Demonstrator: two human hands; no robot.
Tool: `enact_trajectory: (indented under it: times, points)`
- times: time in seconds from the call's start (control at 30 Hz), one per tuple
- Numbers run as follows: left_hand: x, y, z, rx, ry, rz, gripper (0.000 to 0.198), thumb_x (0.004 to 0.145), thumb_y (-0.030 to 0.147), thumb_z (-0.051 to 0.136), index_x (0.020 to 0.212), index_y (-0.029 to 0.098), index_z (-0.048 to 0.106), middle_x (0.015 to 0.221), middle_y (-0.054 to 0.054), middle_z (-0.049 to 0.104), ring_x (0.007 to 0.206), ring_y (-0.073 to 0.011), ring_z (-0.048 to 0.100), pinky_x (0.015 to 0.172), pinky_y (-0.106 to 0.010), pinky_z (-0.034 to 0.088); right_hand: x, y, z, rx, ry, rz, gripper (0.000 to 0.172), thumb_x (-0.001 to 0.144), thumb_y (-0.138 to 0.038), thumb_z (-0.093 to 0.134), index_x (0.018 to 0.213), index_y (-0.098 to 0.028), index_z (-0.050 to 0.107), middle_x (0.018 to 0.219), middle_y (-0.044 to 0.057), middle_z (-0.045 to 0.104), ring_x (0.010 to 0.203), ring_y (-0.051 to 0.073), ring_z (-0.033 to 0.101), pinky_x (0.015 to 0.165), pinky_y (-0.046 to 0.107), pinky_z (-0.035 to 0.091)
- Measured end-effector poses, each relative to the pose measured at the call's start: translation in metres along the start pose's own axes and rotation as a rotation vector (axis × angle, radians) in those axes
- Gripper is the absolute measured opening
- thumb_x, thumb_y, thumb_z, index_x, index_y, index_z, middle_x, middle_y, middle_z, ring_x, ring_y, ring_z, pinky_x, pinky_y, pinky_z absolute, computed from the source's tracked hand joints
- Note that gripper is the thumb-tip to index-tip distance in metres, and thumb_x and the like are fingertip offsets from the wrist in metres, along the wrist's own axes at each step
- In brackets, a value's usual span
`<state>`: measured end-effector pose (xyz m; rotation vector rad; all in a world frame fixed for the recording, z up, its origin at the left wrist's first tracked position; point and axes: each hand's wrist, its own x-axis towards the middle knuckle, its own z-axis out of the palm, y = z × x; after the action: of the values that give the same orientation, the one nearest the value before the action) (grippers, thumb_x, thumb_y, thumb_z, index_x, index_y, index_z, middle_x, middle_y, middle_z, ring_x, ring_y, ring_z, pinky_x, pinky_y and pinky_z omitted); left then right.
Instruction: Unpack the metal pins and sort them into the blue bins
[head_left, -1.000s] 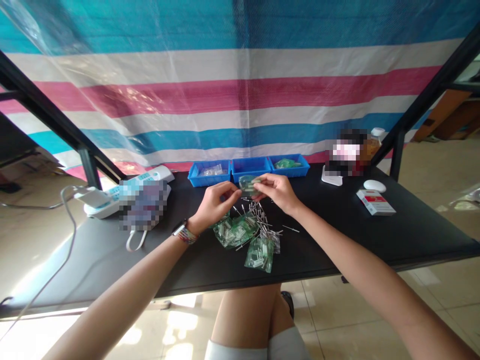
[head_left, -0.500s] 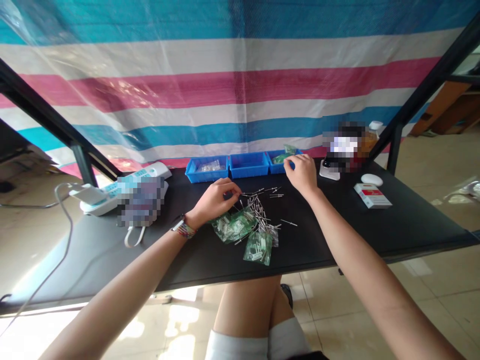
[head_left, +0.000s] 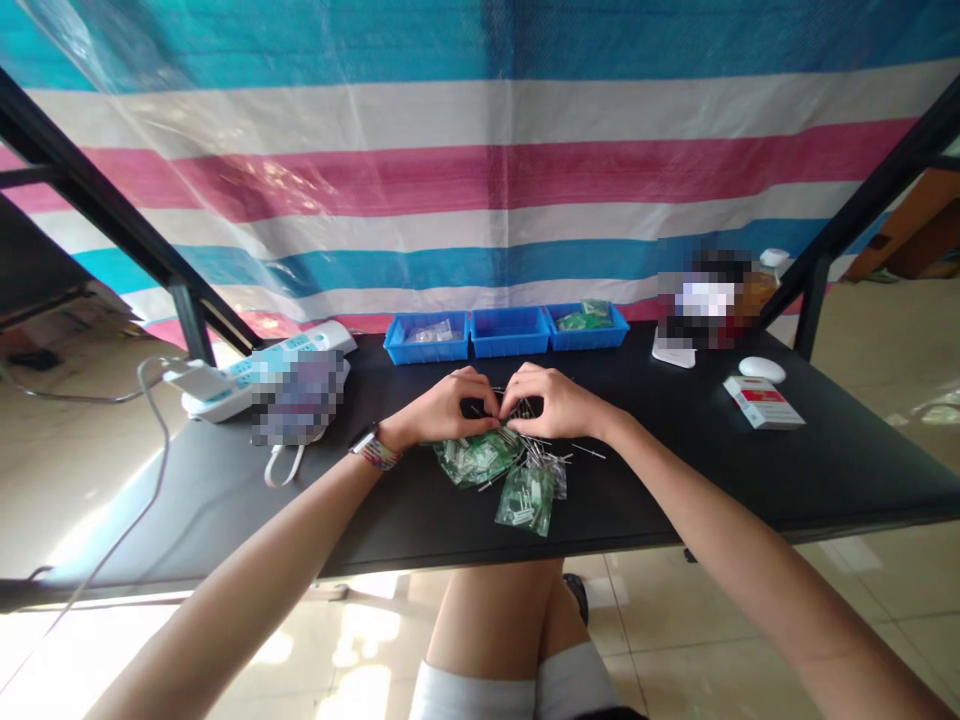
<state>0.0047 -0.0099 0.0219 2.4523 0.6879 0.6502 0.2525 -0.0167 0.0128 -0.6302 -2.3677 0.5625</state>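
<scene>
Over a loose pile of silvery pop rivets (head_left: 537, 452), my left hand (head_left: 452, 408) and my right hand (head_left: 553, 402) meet, thumbs and fingers pinched close together. Whatever lies between the fingertips is too small and covered to make out. A thin rivet-like pin shows within the loop of my left hand; whether it is held I cannot tell. Just below the hands is a green plastic bag (head_left: 476, 460) with pale pieces in it. Nearer the table's front lies a smaller green bag (head_left: 523, 500) with white pieces. A clear bag (head_left: 559, 476) touches the pile.
Three blue bins line the back: the left bin (head_left: 426, 350) holds clear bags, the middle bin (head_left: 510, 344) shows a bare floor, the right bin (head_left: 589, 338) holds green bags. Left, a power strip (head_left: 262, 375). Right, a red-and-white box (head_left: 765, 402) and a white oval object (head_left: 762, 370).
My right hand has come from the right bin to meet my left hand over the rivets. Its fingers are now pinched beside the left ones. The view has shifted slightly.
</scene>
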Motion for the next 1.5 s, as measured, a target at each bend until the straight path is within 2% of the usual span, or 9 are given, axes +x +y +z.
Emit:
enact_trajectory:
  times: [0.07, 0.3, 0.57, 0.73, 0.83, 1.03, 1.23, 1.4, 1.5]
  points:
    - [0.000, -0.001, 0.001, 0.029, 0.003, -0.007, 0.015, 0.087, 0.036, 0.081, 0.080, 0.023, 0.078, 0.083, -0.004, 0.077, 0.086, -0.0218, 0.067, 0.087, -0.036, 0.047, -0.002, -0.006, 0.004, -0.007, -0.065, 0.004, 0.015, 0.079, -0.014, 0.087, 0.088, -0.024, 0.080, 0.097, 0.004, 0.078, 0.099, 0.025, 0.066, 0.091, 0.040, 0.054]
    - [-0.001, -0.008, 0.006, 0.074, 0.020, -0.020, 0.012, 0.084, 0.027, 0.080, 0.075, 0.023, 0.074, 0.081, -0.002, 0.074, 0.088, -0.0217, 0.063, 0.087, -0.036, 0.045, -0.005, -0.006, 0.002, -0.058, -0.128, 0.027, 0.029, 0.074, -0.020, 0.094, 0.098, -0.022, 0.078, 0.104, 0.007, 0.075, 0.105, 0.028, 0.063, 0.096, 0.044, 0.053]
    - [-0.001, -0.019, 0.005, 0.044, 0.058, -0.097, 0.005, 0.083, 0.023, 0.069, 0.078, 0.021, 0.069, 0.085, -0.001, 0.074, 0.088, -0.0209, 0.063, 0.089, -0.036, 0.046, -0.005, -0.008, 0.001, -0.048, -0.112, 0.059, 0.058, 0.068, -0.023, 0.099, 0.118, -0.025, 0.070, 0.120, 0.007, 0.073, 0.117, 0.031, 0.061, 0.106, 0.047, 0.050]
    - [-0.002, -0.018, 0.006, 0.055, 0.086, -0.110, 0.005, 0.084, 0.024, 0.068, 0.080, 0.020, 0.069, 0.085, -0.002, 0.074, 0.088, -0.0211, 0.065, 0.087, -0.035, 0.048, -0.006, -0.008, 0.003, -0.032, -0.144, 0.115, 0.057, 0.072, -0.021, 0.097, 0.120, -0.024, 0.068, 0.113, 0.005, 0.074, 0.117, 0.030, 0.062, 0.105, 0.045, 0.048]
    - [-0.002, -0.016, 0.005, 0.039, 0.095, -0.112, 0.009, 0.087, 0.023, 0.063, 0.083, 0.020, 0.070, 0.087, -0.002, 0.075, 0.088, -0.0205, 0.066, 0.088, -0.034, 0.049, -0.004, -0.007, 0.004, -0.023, -0.135, 0.134, 0.048, 0.074, -0.017, 0.095, 0.115, -0.023, 0.070, 0.109, 0.005, 0.075, 0.115, 0.028, 0.063, 0.104, 0.043, 0.046]
    - [-0.002, -0.014, 0.001, 0.016, 0.103, -0.132, 0.015, 0.087, 0.021, 0.060, 0.093, 0.019, 0.074, 0.091, -0.003, 0.076, 0.093, -0.0223, 0.068, 0.095, -0.036, 0.050, 0.000, -0.002, 0.007, 0.027, -0.070, 0.104, 0.026, 0.076, -0.009, 0.090, 0.093, -0.020, 0.074, 0.098, 0.004, 0.075, 0.104, 0.025, 0.064, 0.096, 0.038, 0.048]
    - [-0.003, -0.021, 0.007, -0.087, 0.170, -0.124, 0.024, 0.088, 0.015, 0.056, 0.105, 0.018, 0.073, 0.099, -0.005, 0.076, 0.094, -0.0203, 0.071, 0.088, -0.032, 0.056, 0.001, 0.010, 0.013, 0.396, 0.094, 0.221, 0.014, 0.079, -0.015, 0.080, 0.089, -0.018, 0.072, 0.092, 0.002, 0.072, 0.085, 0.018, 0.069, 0.083, 0.033, 0.054]
    - [-0.004, -0.022, 0.008, 0.005, 0.348, -0.026, 0.053, 0.093, 0.012, 0.062, 0.145, 0.021, 0.060, 0.122, -0.009, 0.071, 0.100, -0.0186, 0.070, 0.088, -0.031, 0.059, 0.007, 0.014, 0.011, 0.681, 0.267, 0.405, 0.029, 0.070, -0.028, 0.090, 0.090, -0.018, 0.071, 0.083, 0.000, 0.072, 0.077, 0.017, 0.069, 0.076, 0.032, 0.058]
    - [-0.004, -0.014, 0.006, 0.139, 0.382, 0.068, 0.053, 0.097, 0.021, 0.070, 0.149, 0.026, 0.061, 0.139, -0.012, 0.064, 0.120, -0.0237, 0.066, 0.097, -0.036, 0.059, 0.009, 0.015, 0.010, 0.808, 0.392, 0.496, 0.040, 0.062, -0.037, 0.098, 0.086, -0.019, 0.072, 0.081, 0.000, 0.072, 0.077, 0.018, 0.071, 0.078, 0.035, 0.063]
